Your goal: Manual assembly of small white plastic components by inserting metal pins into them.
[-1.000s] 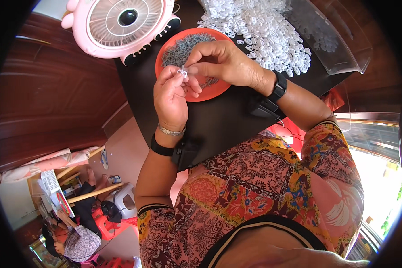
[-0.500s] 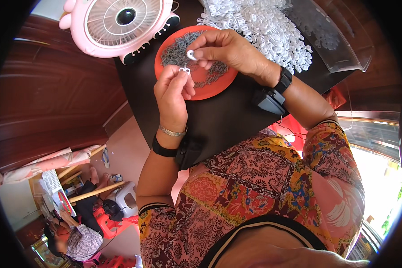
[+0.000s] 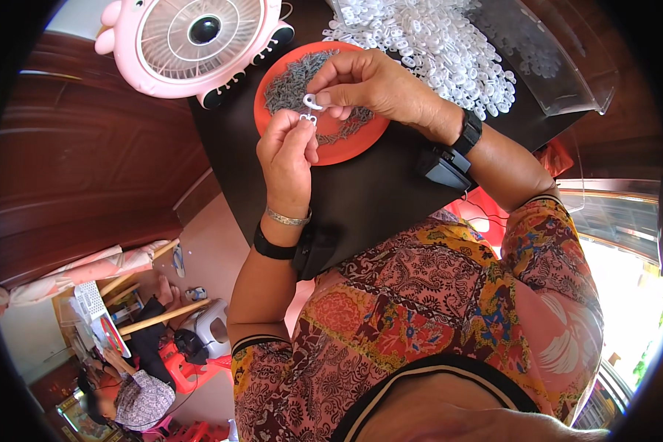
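Over a round red plate (image 3: 337, 153) my two hands are close together. My left hand (image 3: 291, 147) pinches a small white plastic piece with loops (image 3: 308, 118) between thumb and fingertips. Just above it, my right hand (image 3: 361, 85) pinches an oval white plastic piece with a hole (image 3: 311, 102). The two pieces nearly meet; whether they touch I cannot tell. Many small grey screws or pins (image 3: 295, 85) lie heaped on the plate below, partly hidden by my hands.
A large heap of white oval plastic pieces (image 3: 449, 62) lies on the dark table (image 3: 361, 199) beyond my right hand, beside a clear plastic bin (image 3: 567, 74). A pink fan (image 3: 199, 44) stands at the far left. Another person (image 3: 144, 398) sits low at the left.
My right hand has brought its oval white piece down toward the piece in my left hand. The left hand has shifted slightly right.
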`<state>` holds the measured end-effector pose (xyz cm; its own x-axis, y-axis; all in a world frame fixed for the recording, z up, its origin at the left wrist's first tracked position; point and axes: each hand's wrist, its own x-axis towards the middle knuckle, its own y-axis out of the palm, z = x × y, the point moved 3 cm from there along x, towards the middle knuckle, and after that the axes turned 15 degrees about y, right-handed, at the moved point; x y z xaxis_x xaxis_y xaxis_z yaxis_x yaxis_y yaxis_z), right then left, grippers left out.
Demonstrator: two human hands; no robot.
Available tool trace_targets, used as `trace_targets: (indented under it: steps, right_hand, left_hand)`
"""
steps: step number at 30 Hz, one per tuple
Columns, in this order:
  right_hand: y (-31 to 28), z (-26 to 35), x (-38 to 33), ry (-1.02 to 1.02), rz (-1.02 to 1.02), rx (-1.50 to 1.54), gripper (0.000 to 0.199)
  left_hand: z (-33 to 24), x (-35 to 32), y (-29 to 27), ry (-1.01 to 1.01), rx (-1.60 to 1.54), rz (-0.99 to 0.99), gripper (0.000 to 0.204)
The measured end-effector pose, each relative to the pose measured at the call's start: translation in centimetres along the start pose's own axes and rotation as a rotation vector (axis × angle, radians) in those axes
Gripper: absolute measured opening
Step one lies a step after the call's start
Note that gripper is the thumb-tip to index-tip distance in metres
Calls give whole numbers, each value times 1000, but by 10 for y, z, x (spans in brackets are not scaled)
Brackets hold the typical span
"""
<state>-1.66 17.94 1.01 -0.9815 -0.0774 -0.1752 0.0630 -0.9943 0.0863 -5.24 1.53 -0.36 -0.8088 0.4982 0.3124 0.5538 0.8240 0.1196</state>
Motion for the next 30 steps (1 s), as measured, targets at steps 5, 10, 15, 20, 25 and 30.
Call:
trace_targets:
  steps: [5, 10, 15, 20, 25, 30]
  right_hand:
    - [1, 0, -1, -36, -21, -59, 17]
    - [3, 2, -3, -57, -35, -133, 17]
    - [10, 4, -8, -53, -55, -218, 16]
    - [18, 4, -11, -128, -55, -279, 19]
    - [22, 5, -12, -298, -100, -324, 20]
    - [23, 8, -12, -308, -70, -336, 22]
  left_hand:
    - [0, 0, 0, -8, 36, 12, 14]
    - [0, -1, 0, -2, 48, 23, 14]
    - [0, -2, 0, 12, 62, 26, 14]
    - [-1, -4, 2, 9, 5, -27, 13]
    - [-3, -4, 4, -46, -52, -53, 15]
    - [-1, -3, 1, -76, -121, -67, 20]
